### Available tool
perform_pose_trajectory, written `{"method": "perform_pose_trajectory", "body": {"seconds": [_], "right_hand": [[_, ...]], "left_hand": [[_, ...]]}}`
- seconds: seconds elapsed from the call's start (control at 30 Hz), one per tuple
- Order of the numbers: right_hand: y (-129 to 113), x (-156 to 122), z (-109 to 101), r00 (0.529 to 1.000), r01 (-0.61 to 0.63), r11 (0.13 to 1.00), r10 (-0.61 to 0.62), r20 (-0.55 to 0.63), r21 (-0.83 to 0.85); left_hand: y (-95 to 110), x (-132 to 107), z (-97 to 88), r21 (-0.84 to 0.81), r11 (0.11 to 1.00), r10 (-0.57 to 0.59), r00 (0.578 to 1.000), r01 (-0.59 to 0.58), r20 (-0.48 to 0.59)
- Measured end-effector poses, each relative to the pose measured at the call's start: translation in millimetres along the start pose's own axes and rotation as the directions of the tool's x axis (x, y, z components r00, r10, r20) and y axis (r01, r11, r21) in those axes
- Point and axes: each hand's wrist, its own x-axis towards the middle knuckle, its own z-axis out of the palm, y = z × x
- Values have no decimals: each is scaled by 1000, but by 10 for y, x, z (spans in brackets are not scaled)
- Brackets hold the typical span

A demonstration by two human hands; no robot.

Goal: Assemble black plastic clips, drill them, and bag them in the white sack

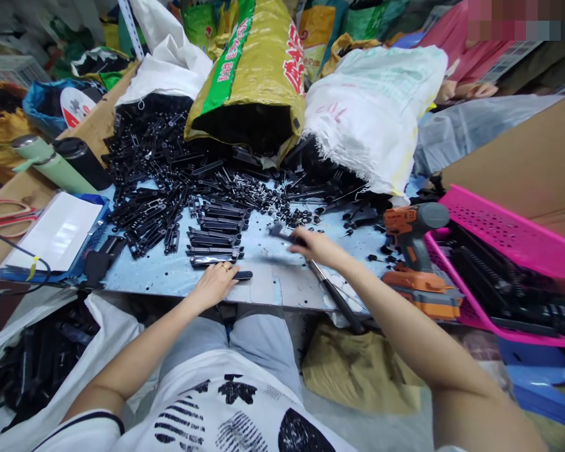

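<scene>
My left hand [216, 281] rests at the near edge of the light blue worktop [164, 271], fingers curled onto a small black plastic part [242, 275]. My right hand [313, 243] is over the middle of the worktop, closed on a blurred dark part [281, 233]. Just beyond my left hand lies a neat stack of long black plastic parts [215, 237]. A big loose heap of the same black parts [160, 163] spreads over the back of the worktop.
Sacks [258, 69] and a white woven bag [371, 107] spill parts at the back. An orange cordless drill [414, 251] and a pink basket [503, 263] stand to the right. Bottles [61, 164], scissors [7, 215] and a white box [51, 235] lie left. Another person sits far right.
</scene>
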Motion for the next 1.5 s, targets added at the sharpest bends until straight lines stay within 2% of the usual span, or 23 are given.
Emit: {"method": "perform_pose_trajectory", "body": {"seconds": [0.07,0.13,0.23,0.33,0.4,0.53,0.63,0.7,0.77,0.9,1.03,1.1,1.2,1.3,1.4,1.47,1.5], "right_hand": [[-325,-221,149,956,254,965,-261,133,74],[-567,-391,306,905,378,924,-382,189,55],[-744,-512,478,923,343,938,-326,203,-53],[-824,-550,502,951,276,952,-252,177,-129],[-900,-572,441,963,255,947,-231,137,-197],[-1091,-604,245,973,232,920,-224,65,-315],[-1161,-583,117,966,259,913,-238,104,-316],[-1163,-560,62,956,292,905,-264,129,-310],[-1154,-545,36,952,306,894,-283,116,-327],[-1178,-567,52,961,276,889,-266,76,-365],[-1233,-616,72,985,171,909,-172,31,-381],[-1214,-617,61,979,201,910,-197,48,-363],[-1071,-573,71,957,290,903,-276,90,-316],[-828,-517,201,944,329,912,-316,92,-247],[-628,-520,456,941,338,929,-338,24,-152],[-570,-562,627,946,314,943,-320,-43,-108],[-552,-586,691,948,304,948,-311,-67,-92]], "left_hand": [[47,60,-8,-50,999,5,999,-3,39],[105,124,-25,-83,996,23,996,-15,89],[193,199,-40,-97,995,11,993,1,118],[233,214,-23,-102,995,-14,997,22,81],[217,190,2,-125,992,-16,1000,18,23],[138,113,56,-180,984,-22,986,-8,-163],[107,64,88,-187,979,36,976,-78,-216],[107,44,101,-189,974,86,973,-128,-216],[116,39,101,-190,972,89,969,-135,-230],[129,74,82,-193,976,59,971,-105,-232],[117,127,92,-212,973,31,965,-88,-261],[104,130,113,-233,967,39,962,-105,-270],[107,95,131,-248,962,49,968,-112,-246],[173,123,103,-227,970,49,987,-83,-150],[287,459,56,-194,975,90,991,-107,-94],[348,910,38,-182,979,67,990,-89,-124],[364,1180,36,-178,983,21,990,-46,-139]]}}
